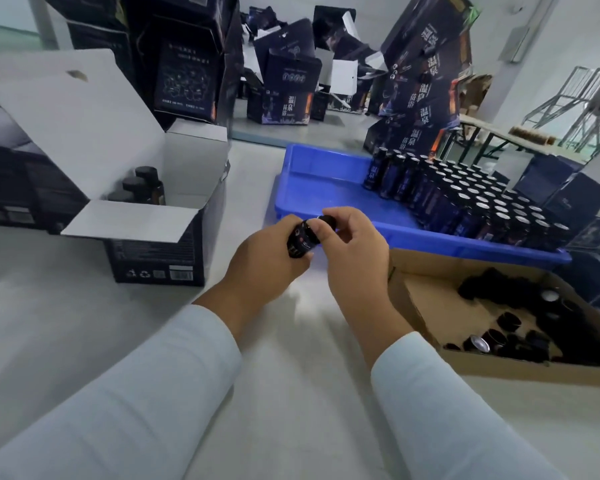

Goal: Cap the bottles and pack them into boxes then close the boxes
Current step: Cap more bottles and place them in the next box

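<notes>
Bottle (300,241) is mid-frame, held tilted above the surface (291,393), neck pointing toward 1 o'clock. Black cap (327,221) sits at the neck; can't tell if it's threaded on or just seated.

Step in hand, my read: capping. Left hand (267,263) grips the bottle body, fingers curled round it from below. Right hand (352,247) pinches the cap between thumb and fingers (321,233), the other fingers curled in. Both forearms come in from 6 o'clock, wrists roughly level and angled inward, so the hands meet over the bottle.

Next move likely calls for twisting the cap tight while the left hand holds the body steady against the turn, then carrying the bottle to the open box (160,216) at 9 o'clock. That box has its flaps up and a few capped bottles (142,183) standing at its back, with room in front.

Blue tray (326,168) at 1 o'clock holds rows of uncapped bottles (482,202), packed to its right side. Cardboard box of loose caps (499,327) sits at 3 o'clock, just beside the right forearm. More dark printed boxes (291,91) are stacked at 12 o'clock.
</notes>
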